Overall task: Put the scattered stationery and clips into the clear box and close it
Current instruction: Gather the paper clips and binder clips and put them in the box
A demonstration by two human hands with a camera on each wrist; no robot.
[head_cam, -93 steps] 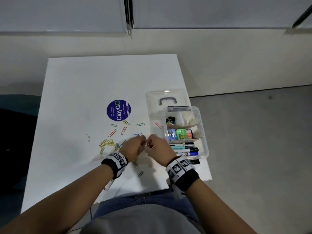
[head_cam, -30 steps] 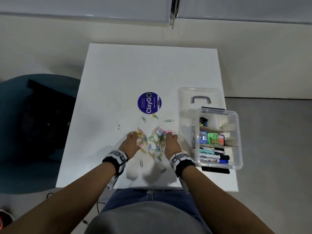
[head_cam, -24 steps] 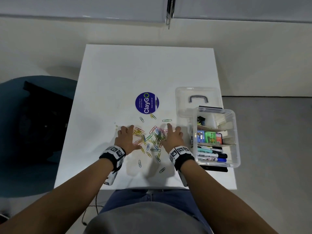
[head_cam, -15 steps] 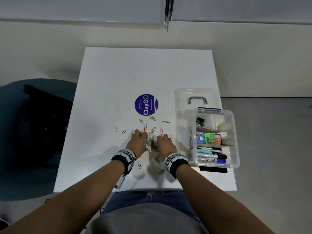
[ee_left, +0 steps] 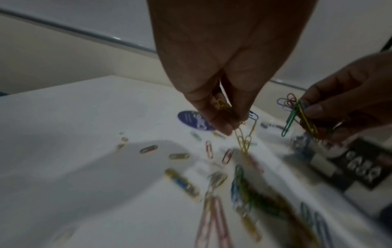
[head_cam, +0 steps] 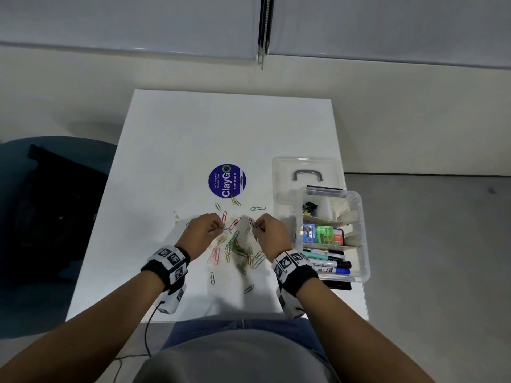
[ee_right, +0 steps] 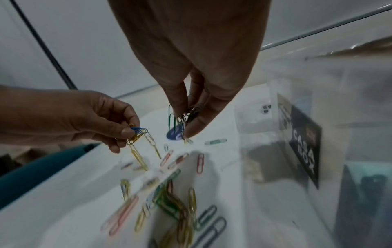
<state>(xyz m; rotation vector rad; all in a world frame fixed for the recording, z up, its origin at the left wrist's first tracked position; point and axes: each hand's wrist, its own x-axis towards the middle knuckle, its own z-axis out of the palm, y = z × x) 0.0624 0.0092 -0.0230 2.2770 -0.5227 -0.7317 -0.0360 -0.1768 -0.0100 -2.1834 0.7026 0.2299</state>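
White surface (head_cam: 193,128) by wall, clear box (head_cam: 362,236) at 3 o'clock; left hand (head_cam: 203,230) & right hand (head_cam: 272,233) each pinching paper clips (head_cam: 235,248).

Round blue sticker (head_cam: 227,181) on the table (head_cam: 193,128), just left of the clear box lid (head_cam: 305,172): "ClayGO" in large white letters, "Clean as you go" beside it; a second small line is too fine to read reliably. Black label (ee_right: 305,144) on the clear box (head_cam: 359,233) wall: white lettering, blurred, unreadable.

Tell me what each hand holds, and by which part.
Left hand pinches a few paper clips by their upper ends; others dangle below. Right hand pinches a bunch of clips near its middle.
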